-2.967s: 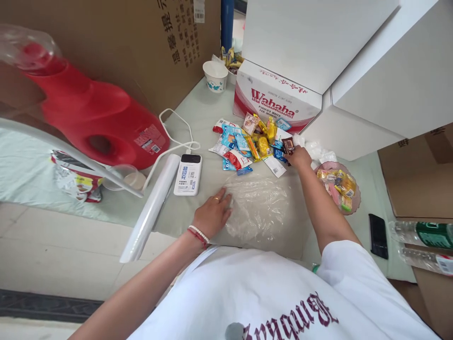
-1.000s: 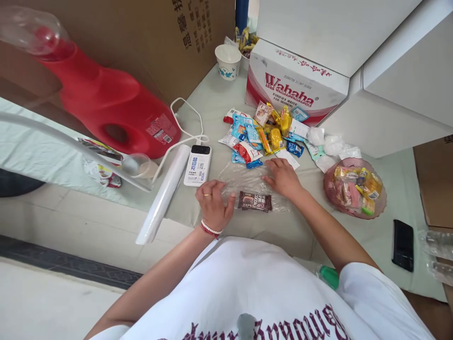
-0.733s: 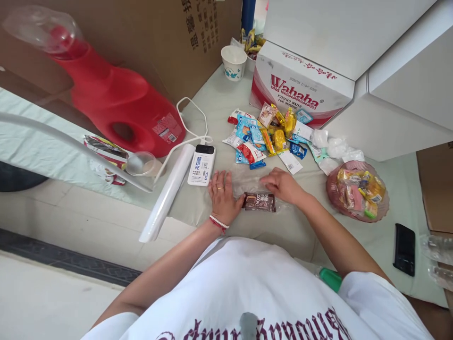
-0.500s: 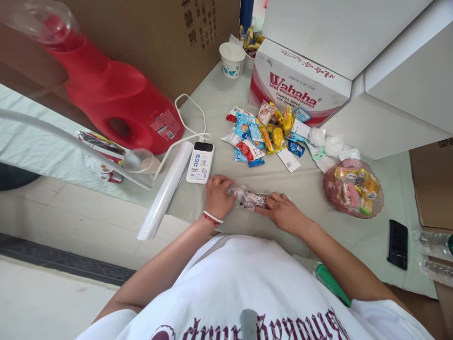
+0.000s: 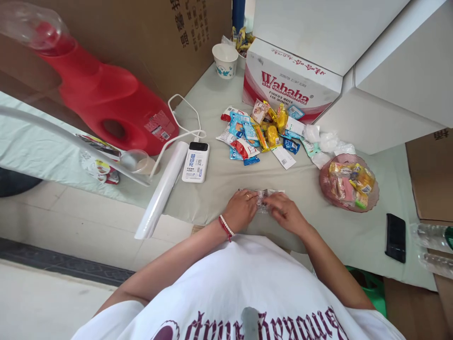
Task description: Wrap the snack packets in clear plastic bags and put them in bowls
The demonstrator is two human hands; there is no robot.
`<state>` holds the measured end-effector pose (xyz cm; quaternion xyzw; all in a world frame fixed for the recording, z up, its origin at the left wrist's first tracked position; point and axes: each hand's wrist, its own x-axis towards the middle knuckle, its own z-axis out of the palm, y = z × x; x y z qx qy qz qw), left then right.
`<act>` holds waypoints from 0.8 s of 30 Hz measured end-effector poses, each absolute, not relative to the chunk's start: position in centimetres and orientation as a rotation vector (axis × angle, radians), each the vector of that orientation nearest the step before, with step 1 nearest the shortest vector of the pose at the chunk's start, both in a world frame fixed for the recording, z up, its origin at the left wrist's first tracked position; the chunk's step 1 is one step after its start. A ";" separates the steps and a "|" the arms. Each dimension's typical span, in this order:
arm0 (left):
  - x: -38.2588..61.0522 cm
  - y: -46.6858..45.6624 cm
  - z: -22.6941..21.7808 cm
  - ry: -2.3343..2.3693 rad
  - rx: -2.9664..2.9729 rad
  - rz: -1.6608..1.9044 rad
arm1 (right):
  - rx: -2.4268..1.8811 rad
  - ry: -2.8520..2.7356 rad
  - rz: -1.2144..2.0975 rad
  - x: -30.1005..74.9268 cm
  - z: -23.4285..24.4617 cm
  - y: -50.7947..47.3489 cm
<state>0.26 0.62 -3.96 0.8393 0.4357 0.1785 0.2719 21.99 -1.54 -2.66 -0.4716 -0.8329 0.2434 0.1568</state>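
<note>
A small packet in crinkled clear plastic lies on the cloth close to my body, mostly covered by my hands. My left hand, with a ring and a beaded bracelet, is closed over its left end. On the right side, my right hand pinches the plastic with curled fingers, close beside the left fingertips. Beyond them spreads a pile of wrapped snacks in blue, red and yellow. A pink glass bowl with more wrapped snacks stands to the right.
Left of my hands are a white power bank with its cable and a roll of plastic film. A red jug stands farther left. A Wahaha carton and paper cup are behind; a black phone lies right.
My left hand has moved right, over the packet, and the two hands are now close together. The packet's dark printed face, visible before, is largely covered. The camera view has shifted slightly.
</note>
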 end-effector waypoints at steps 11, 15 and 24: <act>0.3 0.8 -3.5 1.512 2.097 0.468 | -1.916 -1.973 0.584 20.5 -1.1 -2.0; 0.4 1.5 -3.1 1.566 2.024 0.369 | -1.816 -2.145 0.639 16.3 -1.1 -1.0; -3.5 5.1 -3.1 1.399 1.530 0.472 | -1.485 -2.152 0.838 14.8 -2.9 -2.1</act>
